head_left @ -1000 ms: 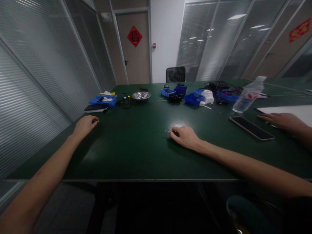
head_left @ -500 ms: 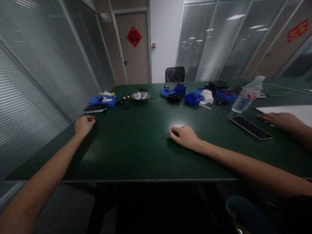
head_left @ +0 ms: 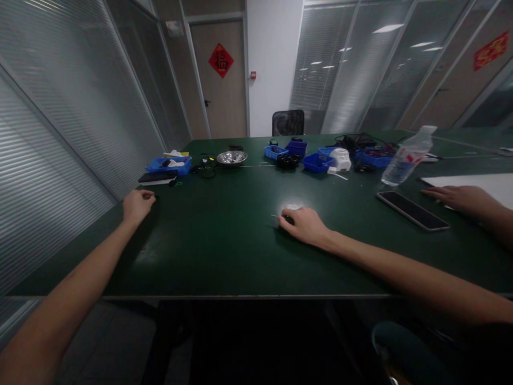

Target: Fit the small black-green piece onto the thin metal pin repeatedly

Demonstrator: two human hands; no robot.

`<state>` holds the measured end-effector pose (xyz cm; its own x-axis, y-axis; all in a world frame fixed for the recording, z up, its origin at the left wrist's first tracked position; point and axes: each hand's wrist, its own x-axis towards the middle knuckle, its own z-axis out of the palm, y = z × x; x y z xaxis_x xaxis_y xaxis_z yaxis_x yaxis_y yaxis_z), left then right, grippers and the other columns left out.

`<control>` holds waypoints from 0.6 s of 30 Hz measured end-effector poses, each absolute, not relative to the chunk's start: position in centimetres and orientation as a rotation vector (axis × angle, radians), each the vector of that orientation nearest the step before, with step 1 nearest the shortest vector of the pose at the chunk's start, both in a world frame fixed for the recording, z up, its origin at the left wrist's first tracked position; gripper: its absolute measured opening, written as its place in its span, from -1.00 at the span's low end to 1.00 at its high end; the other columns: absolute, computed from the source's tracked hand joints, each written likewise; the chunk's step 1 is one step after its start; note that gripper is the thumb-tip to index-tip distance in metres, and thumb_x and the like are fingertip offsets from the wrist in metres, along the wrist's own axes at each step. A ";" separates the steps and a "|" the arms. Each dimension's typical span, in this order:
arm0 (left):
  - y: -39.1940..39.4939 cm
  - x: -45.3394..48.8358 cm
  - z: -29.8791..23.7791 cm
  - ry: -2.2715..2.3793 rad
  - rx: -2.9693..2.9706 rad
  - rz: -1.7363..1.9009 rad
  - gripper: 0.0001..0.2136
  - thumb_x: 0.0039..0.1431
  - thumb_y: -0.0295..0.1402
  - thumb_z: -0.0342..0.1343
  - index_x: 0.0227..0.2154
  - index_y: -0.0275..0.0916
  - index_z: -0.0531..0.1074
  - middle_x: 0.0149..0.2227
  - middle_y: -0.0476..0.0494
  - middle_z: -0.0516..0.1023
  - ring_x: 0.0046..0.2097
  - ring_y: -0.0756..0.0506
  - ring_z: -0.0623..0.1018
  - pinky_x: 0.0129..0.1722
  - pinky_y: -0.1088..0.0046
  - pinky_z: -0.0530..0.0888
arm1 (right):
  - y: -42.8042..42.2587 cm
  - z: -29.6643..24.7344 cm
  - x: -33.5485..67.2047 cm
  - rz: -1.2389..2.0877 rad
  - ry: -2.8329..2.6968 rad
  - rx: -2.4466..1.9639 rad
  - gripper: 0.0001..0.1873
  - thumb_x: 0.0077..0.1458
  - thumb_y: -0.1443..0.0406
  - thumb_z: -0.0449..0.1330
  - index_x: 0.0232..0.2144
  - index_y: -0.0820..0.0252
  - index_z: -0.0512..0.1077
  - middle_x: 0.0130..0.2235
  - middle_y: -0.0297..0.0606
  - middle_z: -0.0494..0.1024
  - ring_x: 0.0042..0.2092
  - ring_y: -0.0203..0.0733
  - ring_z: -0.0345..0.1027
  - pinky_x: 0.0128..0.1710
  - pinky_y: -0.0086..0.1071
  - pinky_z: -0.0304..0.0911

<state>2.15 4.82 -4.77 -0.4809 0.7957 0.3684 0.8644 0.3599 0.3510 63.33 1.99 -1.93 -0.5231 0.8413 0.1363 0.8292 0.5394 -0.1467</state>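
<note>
My right hand (head_left: pixel 303 224) rests on the green table (head_left: pixel 216 240) with its fingers closed. A thin, pale, needle-like piece (head_left: pixel 274 216) sticks out to the left from between thumb and forefinger; the rest of it is hidden. Farther left, my left hand (head_left: pixel 138 206) also lies on the table, fingertips pinched together. What they hold, if anything, is too small to make out. Just beyond that hand are a black notebook-like item (head_left: pixel 158 176) and a blue tray (head_left: pixel 170 164) with small things in it.
A shiny metal bowl (head_left: pixel 232 158) stands at the back. Several blue bins (head_left: pixel 318 163) are to its right, near a white device (head_left: pixel 340 159). A plastic bottle (head_left: pixel 407 155) stands behind a phone (head_left: pixel 412 210). Another person's hand (head_left: pixel 460 198) lies at the right edge.
</note>
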 end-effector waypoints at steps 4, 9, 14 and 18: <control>4.8 2.1 -4.5 -2.541 -1.477 -0.822 -0.68 0.29 -0.25 0.23 -0.01 -0.32 0.69 -0.06 -0.29 0.72 -0.02 -0.24 0.65 0.07 0.29 0.49 | 2.0 -1.9 63.4 0.130 -2.582 -1.400 -0.50 0.50 -0.01 -0.04 -0.16 0.12 0.60 -0.34 -0.22 0.65 -0.35 -0.16 0.47 -0.30 -0.34 0.16; 4.6 2.0 -4.0 -2.639 -1.421 -0.923 -0.68 0.27 -0.23 0.26 -0.02 -0.30 0.70 -0.09 -0.26 0.73 -0.11 -0.22 0.65 0.00 0.30 0.51 | 2.0 -1.7 63.4 0.139 -2.596 -1.416 -0.50 0.51 -0.01 -0.03 -0.13 0.12 0.61 -0.32 -0.20 0.67 -0.33 -0.15 0.49 -0.28 -0.34 0.19; 4.6 1.9 -3.7 -2.685 -1.362 -0.994 -0.64 0.21 -0.21 0.30 0.00 -0.29 0.71 -0.16 -0.23 0.74 -0.23 -0.18 0.62 -0.10 0.32 0.51 | 2.0 -1.8 63.4 0.135 -2.594 -1.406 -0.49 0.51 0.00 -0.04 -0.15 0.13 0.60 -0.33 -0.21 0.66 -0.34 -0.16 0.48 -0.29 -0.34 0.19; 4.7 2.1 -3.6 -2.686 -1.371 -0.999 -0.62 0.20 -0.24 0.30 0.02 -0.28 0.72 -0.20 -0.21 0.73 -0.26 -0.16 0.60 -0.09 0.32 0.50 | 2.1 -1.9 63.4 0.130 -2.595 -1.383 -0.50 0.51 0.00 -0.03 -0.16 0.14 0.60 -0.35 -0.22 0.65 -0.35 -0.16 0.47 -0.30 -0.34 0.16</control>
<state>2.10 4.66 -3.56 -0.6271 0.7405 0.2418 0.7186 0.4301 0.5465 63.44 2.09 -1.88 -0.5430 0.8293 0.1322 0.8118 0.5586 -0.1699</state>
